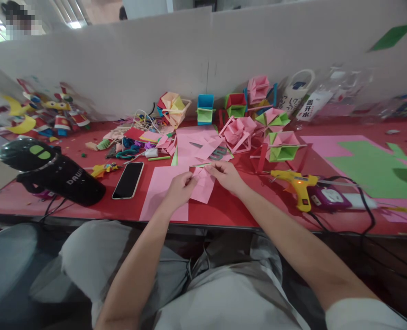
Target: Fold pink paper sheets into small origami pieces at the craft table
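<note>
Between my two hands is a folded piece of pink paper (202,189), with crease lines across it. My left hand (182,189) pinches its left side, thumb against curled fingers. The upper right edge is gripped by my right hand (226,176), its thumb and forefinger pressed together. Under my left hand lies a flat pink sheet (158,195) on the red table. Just beyond my hands, grey-handled scissors (219,152) rest partly under pink paper pieces (195,134).
A yellow glue gun (298,183) with its cord lies at the right. Left are a phone (128,180) and a tilted black tumbler (62,174). Folded paper lanterns (282,145) and paper scraps (134,142) line the back. Green sheets (368,169) spread at far right.
</note>
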Action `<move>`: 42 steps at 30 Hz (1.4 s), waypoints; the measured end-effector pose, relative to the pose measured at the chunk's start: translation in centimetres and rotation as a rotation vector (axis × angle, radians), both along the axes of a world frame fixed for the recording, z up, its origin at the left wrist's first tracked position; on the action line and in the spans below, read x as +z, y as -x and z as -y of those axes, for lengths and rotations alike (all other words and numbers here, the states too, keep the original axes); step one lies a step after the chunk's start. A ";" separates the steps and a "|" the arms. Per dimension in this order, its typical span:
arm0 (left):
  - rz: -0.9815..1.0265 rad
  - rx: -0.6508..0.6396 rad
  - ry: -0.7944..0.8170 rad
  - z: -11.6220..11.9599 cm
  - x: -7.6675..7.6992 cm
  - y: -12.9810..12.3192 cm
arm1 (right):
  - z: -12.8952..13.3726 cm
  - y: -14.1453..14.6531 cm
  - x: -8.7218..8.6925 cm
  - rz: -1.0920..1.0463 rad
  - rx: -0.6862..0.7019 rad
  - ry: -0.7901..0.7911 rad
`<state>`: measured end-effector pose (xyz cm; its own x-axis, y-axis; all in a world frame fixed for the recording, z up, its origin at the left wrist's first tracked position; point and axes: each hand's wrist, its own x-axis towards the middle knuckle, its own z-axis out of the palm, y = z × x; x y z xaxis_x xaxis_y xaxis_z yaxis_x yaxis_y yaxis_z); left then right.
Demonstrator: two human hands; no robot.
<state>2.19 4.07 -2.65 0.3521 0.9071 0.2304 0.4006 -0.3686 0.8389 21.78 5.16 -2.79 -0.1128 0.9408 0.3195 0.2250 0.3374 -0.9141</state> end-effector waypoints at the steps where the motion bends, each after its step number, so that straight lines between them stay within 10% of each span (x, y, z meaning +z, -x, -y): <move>1: 0.020 0.005 0.010 0.0 0.0 0.1 | -0.1 -0.1 0.0 -0.031 0.013 0.031; 15: 0.234 0.050 0.093 0.3 0.0 0.1 | 0.5 0.2 0.2 -0.108 0.180 0.204; 42: 0.226 0.131 0.125 -0.3 -0.6 0.2 | -0.3 0.2 -0.4 -0.193 0.052 0.123</move>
